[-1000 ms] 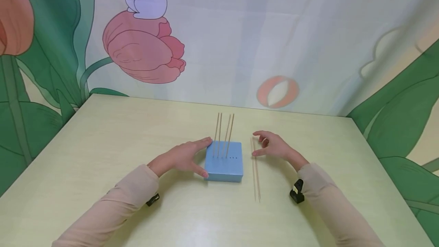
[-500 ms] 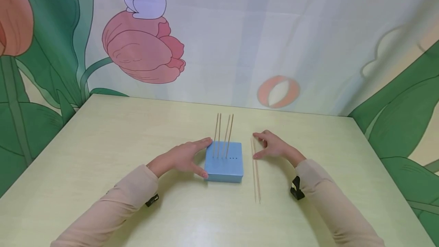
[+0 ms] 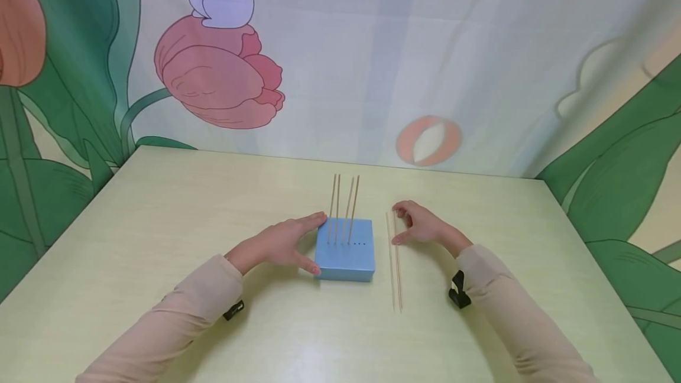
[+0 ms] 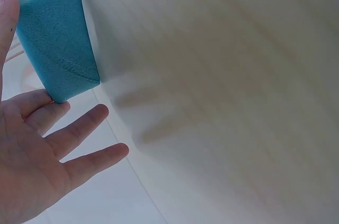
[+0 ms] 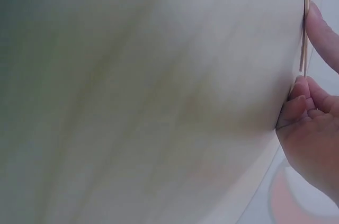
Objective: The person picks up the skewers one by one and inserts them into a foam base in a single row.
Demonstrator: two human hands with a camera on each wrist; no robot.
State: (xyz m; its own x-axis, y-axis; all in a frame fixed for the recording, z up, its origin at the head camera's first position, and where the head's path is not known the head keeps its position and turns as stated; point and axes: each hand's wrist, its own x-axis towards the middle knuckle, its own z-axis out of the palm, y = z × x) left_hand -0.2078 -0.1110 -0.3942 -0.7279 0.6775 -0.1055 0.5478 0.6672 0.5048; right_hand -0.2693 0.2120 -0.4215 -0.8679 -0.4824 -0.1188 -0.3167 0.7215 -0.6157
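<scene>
In the head view, my left hand (image 3: 276,242) grips the blue block (image 3: 346,259) at its left side, thumb at the near corner and index finger at the far one; the left wrist view shows the other fingers spread beside the block (image 4: 61,44). Several thin wooden sticks (image 3: 337,200) stand upright in the block, left of a row of small holes. Right of it, more thin sticks (image 3: 391,265) lie on the table. My right hand (image 3: 422,224) is at their far end, thumb and bent fingertips touching them, apart from each other; no pinch shows.
A pale table (image 3: 213,188) carries everything, its far edge against a printed curtain (image 3: 340,75) with flowers and leaves. Black wrist straps show at the left cuff (image 3: 234,310) and the right cuff (image 3: 459,289).
My right fingertips have bent inward at the sticks' far end, where the gap between the lying sticks has widened slightly. My left hand stays on the block.
</scene>
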